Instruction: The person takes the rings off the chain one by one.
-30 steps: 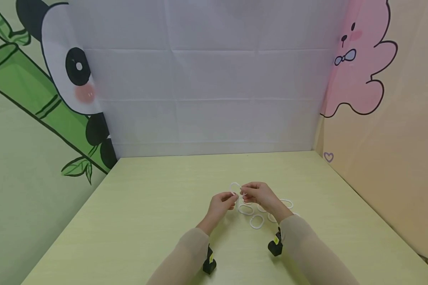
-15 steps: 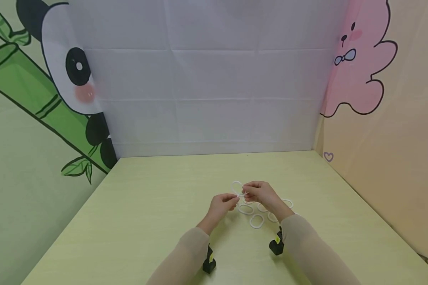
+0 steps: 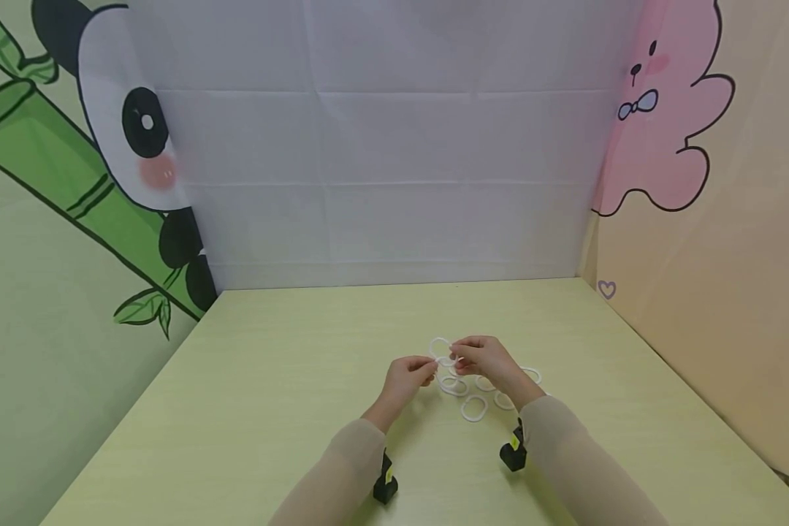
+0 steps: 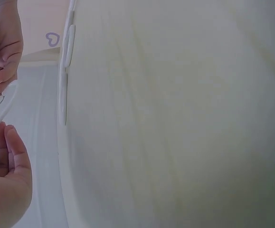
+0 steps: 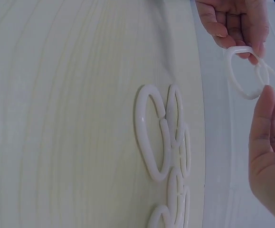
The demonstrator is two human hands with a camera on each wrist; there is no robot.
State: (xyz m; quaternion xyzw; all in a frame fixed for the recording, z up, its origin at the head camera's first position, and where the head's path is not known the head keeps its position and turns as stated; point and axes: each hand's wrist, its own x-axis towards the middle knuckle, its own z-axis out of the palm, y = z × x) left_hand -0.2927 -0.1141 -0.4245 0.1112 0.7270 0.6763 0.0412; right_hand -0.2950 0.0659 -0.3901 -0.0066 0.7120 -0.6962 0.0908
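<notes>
My left hand [image 3: 405, 381] and right hand [image 3: 489, 364] meet above the table, fingertips close together. Between them are two white oval plastic links [image 5: 231, 71], overlapping each other in the right wrist view. My left hand [image 5: 234, 23] pinches one link at its top edge. The thumb and fingers of my right hand [image 5: 272, 152] pinch the links lower down, near where they cross. Seen from the left wrist, the links [image 4: 6, 104] bridge the two hands. Fingers partly hide them.
Several more white links lie on the pale wooden table [image 3: 269, 409] below and beside the right hand; the nearest link [image 5: 141, 128] shows a small gap in its side. A white cloth [image 3: 394, 146] hangs behind the table. Black wrist devices [image 3: 514, 454] sit under the sleeves.
Both hands stay nearly in place. The right hand and the held links have shifted slightly to the right, and the links now show as two crossing loops between the fingertips.
</notes>
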